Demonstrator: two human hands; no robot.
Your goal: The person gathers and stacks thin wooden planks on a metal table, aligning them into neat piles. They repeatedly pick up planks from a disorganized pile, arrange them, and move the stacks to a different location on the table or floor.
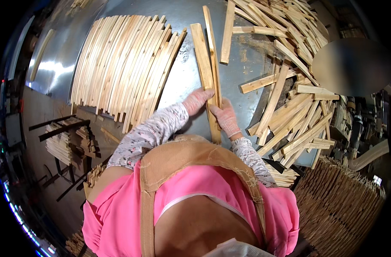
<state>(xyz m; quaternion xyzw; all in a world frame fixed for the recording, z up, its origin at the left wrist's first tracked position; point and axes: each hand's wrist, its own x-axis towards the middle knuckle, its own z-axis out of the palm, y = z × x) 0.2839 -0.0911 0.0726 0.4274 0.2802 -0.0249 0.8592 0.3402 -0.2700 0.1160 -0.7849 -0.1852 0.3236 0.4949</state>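
Two long wooden strips lie close together in front of me, pointing away from my body. My left hand (198,101), in a pinkish knit glove, is closed round the wider wooden strip (201,53) from its left side. On the other side, my right hand (226,118), gloved alike, is closed on the strips, its thumb across the wider one. The narrower wooden strip (210,40) runs along the right of the wider one and passes by the right hand. Whether the right hand grips both is partly hidden by its fingers.
A neat row of wooden strips (122,64) covers the metal table (182,81) on the left. Loose strips are heaped in a tangled pile (289,111) on the right, with another strip (227,34) nearby. Stacked wood (337,205) stands at lower right; a rack (60,145) stands left.
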